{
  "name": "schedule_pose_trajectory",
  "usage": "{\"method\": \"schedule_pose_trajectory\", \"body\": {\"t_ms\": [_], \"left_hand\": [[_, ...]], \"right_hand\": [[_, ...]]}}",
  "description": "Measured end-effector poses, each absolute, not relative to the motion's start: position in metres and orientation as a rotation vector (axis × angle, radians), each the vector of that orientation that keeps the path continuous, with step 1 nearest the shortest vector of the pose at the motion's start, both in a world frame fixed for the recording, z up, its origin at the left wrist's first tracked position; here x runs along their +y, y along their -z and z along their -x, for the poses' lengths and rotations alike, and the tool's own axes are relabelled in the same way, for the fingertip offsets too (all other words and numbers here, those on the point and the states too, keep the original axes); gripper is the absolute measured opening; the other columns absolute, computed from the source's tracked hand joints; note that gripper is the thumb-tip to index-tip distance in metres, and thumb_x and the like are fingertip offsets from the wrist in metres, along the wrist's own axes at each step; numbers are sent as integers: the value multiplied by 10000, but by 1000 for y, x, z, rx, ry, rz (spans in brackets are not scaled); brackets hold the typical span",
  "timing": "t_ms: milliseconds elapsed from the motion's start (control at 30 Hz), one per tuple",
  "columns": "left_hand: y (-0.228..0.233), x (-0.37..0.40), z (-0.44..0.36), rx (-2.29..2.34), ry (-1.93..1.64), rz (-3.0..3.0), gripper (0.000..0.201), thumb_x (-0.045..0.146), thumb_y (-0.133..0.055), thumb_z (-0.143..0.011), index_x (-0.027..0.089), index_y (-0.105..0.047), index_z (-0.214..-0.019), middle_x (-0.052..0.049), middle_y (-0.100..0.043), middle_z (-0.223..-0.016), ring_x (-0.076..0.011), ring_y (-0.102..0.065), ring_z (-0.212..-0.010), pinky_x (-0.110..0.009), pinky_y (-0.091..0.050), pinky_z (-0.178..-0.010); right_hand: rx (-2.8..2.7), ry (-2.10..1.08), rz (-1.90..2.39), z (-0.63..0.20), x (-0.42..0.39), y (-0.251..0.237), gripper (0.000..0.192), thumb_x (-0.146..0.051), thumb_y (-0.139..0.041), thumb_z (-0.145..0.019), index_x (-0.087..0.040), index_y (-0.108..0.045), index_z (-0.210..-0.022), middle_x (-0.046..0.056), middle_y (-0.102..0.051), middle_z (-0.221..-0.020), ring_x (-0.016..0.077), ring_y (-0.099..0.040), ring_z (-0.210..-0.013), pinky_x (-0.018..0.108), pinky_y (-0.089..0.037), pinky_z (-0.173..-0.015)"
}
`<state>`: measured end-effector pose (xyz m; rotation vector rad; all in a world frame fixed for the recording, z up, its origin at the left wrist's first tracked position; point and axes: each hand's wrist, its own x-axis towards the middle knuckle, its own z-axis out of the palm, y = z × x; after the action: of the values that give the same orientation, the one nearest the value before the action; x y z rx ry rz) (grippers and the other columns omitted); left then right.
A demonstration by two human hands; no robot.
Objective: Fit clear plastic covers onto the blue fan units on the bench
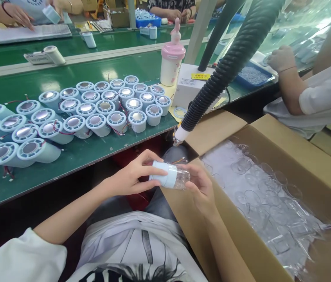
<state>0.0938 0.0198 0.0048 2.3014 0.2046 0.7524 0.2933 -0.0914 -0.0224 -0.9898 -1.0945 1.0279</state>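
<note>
Above my lap my left hand (142, 172) grips a light blue cylindrical housing (169, 175), fingers wrapped over its side. A clear plastic cup (182, 178) sits against the housing's right end, and my right hand (201, 186) holds that cup between thumb and fingers. Thin coloured wires stick out behind the pair. On the green bench to the left, several similar blue housings (96, 121) stand in rows with silvery round discs in their tops and wires between them. To my right, an open cardboard box (212, 207) contains many clear plastic cups (271, 196).
A black corrugated hose (230, 62) with a metal tip hangs just beyond my hands. Behind it are a white box-shaped device (184, 92) and a pink-lidded bottle (172, 58). A co-worker's gloved hand (283, 58) is at the right, near a blue tray (252, 74). Others sit across the bench.
</note>
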Motion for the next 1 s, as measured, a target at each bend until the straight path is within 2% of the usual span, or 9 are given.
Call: {"method": "schedule_pose_trajectory", "body": {"t_ms": [267,333,467,633,833,1000], "left_hand": [[-4,11,-88,124,-779,-2221,192,105,-607,-831,225,-640,-976,-86,-414,-1189,-196,-520,-1117,-350,-548,-892],[-5,10,-88,155,-806,-2245,213,147,-644,-814,214,-624,-1015,-95,-443,-1164,-198,-524,-1088,-359,-546,-888],[-6,11,-88,224,-813,-2313,378,231,-686,-791,183,-558,-1143,-109,-501,-1092,-195,-529,-1008,-378,-550,-867],[-5,10,-86,160,-791,-2282,250,161,-634,-823,200,-583,-1064,-100,-437,-1136,-196,-526,-1089,-341,-560,-877],[-3,7,-82,151,-786,-2277,225,166,-620,-831,204,-562,-1044,-104,-430,-1146,-195,-527,-1070,-346,-568,-856],[-5,5,-80,174,-786,-2306,268,199,-613,-841,204,-544,-1100,-110,-441,-1126,-193,-518,-1050,-354,-564,-855]], "right_hand": [[-1077,-1036,969,-291,-95,20,276,-371,-658,-838,-275,-636,-1097,34,-687,-1111,197,-669,-939,320,-574,-783],[-1074,-1037,978,-290,-95,20,280,-380,-656,-838,-268,-637,-1094,40,-689,-1101,203,-666,-950,321,-574,-781],[-1075,-1045,990,-289,-96,20,279,-376,-659,-836,-267,-641,-1092,41,-688,-1096,203,-661,-960,314,-572,-781],[-1072,-1048,991,-288,-97,21,286,-374,-678,-822,-262,-651,-1084,46,-691,-1088,209,-662,-967,316,-573,-787],[-1080,-1073,988,-286,-98,23,311,-384,-679,-819,-262,-645,-1103,58,-690,-1103,229,-663,-973,345,-574,-793],[-1102,-1050,1000,-284,-100,22,317,-385,-675,-822,-271,-644,-1115,58,-688,-1104,232,-666,-971,349,-574,-797]]}}
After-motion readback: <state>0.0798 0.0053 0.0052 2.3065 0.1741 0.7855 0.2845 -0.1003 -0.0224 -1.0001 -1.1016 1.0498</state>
